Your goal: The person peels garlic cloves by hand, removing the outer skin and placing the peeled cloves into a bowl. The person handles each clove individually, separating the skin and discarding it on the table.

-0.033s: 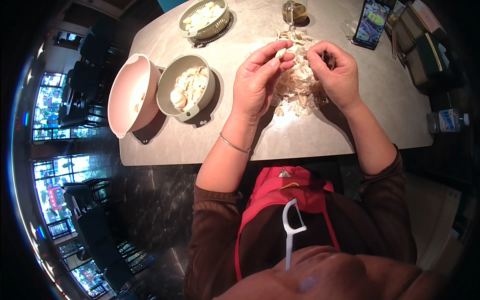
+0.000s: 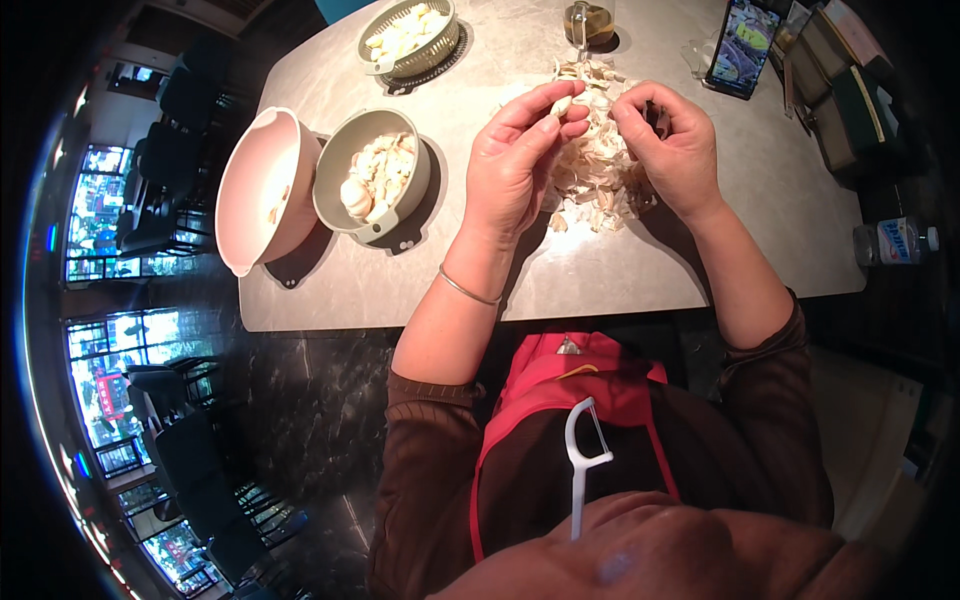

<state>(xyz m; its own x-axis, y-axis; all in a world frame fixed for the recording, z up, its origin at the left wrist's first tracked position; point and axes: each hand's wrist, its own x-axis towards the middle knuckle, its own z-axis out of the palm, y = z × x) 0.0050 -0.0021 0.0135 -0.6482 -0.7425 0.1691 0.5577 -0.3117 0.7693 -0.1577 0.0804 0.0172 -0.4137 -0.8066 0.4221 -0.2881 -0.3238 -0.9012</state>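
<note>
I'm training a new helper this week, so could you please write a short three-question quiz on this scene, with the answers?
1. Which hand holds the pale clove: left or right?
2. True or false: the pink bowl stands to the right of the green bowl in the picture.
3. What lies in a loose heap on the table?
a) spoons
b) dry peels
c) folded towels

Key:
1. The left hand, between thumb and fingers.
2. False; it stands to the left.
3. b
</note>
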